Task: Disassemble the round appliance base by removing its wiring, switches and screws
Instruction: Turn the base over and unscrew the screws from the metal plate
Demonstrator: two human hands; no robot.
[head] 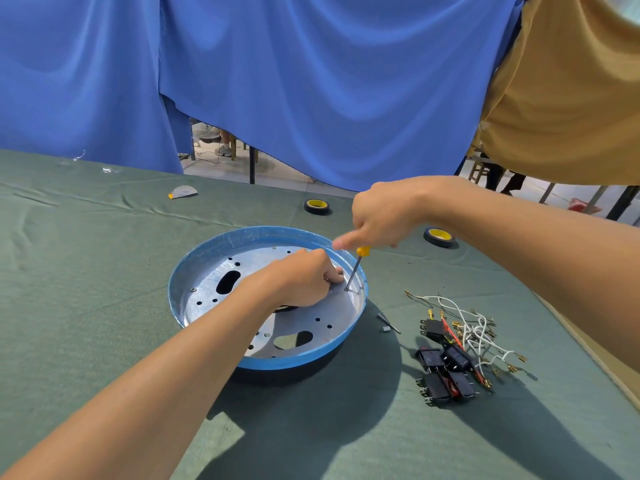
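Base [277,364], 3 o'clock edge: right hand [384,216] clenches the near-upright screwdriver [354,270], tip on the metal; left hand [298,278], fingers curled, hold unclear, lies just beside the tip.

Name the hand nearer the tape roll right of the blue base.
Right. The right hand, gripping the screwdriver, is just left of the tape roll; the left hand rests inside the base, farther off.

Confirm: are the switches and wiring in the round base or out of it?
Out. The black switches and the wires lie heaped on the green cloth beside the base, apart from it.
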